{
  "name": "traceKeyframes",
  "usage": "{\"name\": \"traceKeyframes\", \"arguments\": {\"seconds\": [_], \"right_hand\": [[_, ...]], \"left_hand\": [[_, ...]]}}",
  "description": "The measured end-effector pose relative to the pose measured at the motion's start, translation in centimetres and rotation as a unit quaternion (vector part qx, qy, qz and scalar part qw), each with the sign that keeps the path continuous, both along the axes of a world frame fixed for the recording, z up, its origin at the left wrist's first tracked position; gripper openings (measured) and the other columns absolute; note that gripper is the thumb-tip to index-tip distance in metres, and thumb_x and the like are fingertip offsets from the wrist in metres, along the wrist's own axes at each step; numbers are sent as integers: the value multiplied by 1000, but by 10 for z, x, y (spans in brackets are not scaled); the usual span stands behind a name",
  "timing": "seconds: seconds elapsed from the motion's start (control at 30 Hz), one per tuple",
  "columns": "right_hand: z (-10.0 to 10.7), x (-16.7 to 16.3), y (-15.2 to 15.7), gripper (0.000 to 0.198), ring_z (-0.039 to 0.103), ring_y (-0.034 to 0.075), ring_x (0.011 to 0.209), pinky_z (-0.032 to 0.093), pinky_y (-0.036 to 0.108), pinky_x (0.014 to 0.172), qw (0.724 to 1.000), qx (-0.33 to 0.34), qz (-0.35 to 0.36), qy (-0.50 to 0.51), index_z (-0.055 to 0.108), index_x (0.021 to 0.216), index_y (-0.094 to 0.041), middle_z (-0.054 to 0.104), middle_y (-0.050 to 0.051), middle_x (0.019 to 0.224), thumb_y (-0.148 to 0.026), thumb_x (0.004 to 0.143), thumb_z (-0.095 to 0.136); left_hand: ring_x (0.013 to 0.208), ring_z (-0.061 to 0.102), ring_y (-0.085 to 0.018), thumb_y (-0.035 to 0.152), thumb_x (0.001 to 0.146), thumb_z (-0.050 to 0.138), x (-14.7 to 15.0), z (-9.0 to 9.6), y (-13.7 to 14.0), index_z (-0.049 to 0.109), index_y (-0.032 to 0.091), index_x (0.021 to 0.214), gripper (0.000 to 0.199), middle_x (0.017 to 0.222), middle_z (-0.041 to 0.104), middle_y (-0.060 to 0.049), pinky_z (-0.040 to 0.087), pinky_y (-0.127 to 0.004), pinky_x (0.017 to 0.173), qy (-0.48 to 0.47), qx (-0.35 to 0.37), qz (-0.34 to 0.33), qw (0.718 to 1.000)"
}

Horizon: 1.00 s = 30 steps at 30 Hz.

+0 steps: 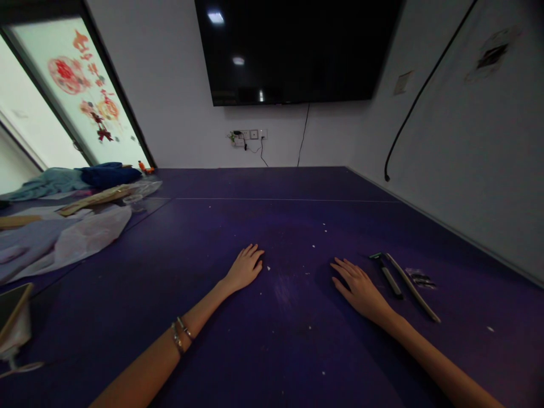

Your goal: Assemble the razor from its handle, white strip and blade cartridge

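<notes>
My left hand [245, 267] rests palm down on the purple table [280, 323], fingers stretched out and nothing in it. Two bracelets [182, 331] circle that wrist. On the right, my right hand [359, 289] lies over the table with its fingers spread, also holding nothing. Just beyond it is a slim tool with a T-shaped head and a thick grey handle [391, 282]; its exact kind is unclear. Beside that lies a long, slightly curved beige rod [414, 289]. Further right sits a small clear plastic packet [420, 279] with dark thin pieces inside.
Plastic bags [91, 235] and folded blue cloths [110, 174] cover the table's far left. A phone-like device [15, 314] with a cable stands at the left edge. White crumbs dot the tabletop. A television [297, 51] hangs on the far wall; a black cable [419, 96] runs down the right wall.
</notes>
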State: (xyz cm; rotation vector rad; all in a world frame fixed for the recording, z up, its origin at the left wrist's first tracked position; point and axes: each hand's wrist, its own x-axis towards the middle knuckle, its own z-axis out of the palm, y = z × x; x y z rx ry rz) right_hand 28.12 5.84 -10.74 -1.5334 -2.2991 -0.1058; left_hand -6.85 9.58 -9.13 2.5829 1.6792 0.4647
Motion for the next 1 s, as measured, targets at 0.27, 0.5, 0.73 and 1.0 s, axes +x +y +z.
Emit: {"name": "traceKeyframes", "arguments": {"seconds": [0.27,0.5,0.73,1.0], "right_hand": [[-1,1,1,48,36,27,126,31,48,102,1000,-1,4,10,49,126,-17,46,12,134,-42,88,36],[10,2,0,40,47,27,117,38,42,98,998,17,4,67,58,115,-14,47,16,130,-36,86,41],[56,63,5,28,64,22,80,48,31,72,984,23,-148,92,66,92,-18,68,8,89,-20,75,45],[59,95,-12,29,58,18,44,37,26,45,944,-179,-271,61,67,75,-16,63,7,53,-38,76,49]], "left_hand": [[132,26,-24,32,89,34,0,-1,1,47,17,125,41,139,39,-11,22,-43,107,-7,2,-5,1000],[131,27,-24,33,89,33,-1,-2,2,47,17,125,42,138,39,-11,23,-43,106,-2,1,-2,1000],[131,27,-24,33,89,32,-1,-1,3,47,17,126,43,139,38,-11,22,-43,107,0,-1,0,1000],[130,29,-25,31,87,35,-2,0,5,49,17,123,41,137,41,-12,24,-46,105,-18,-1,-5,1000]]}}
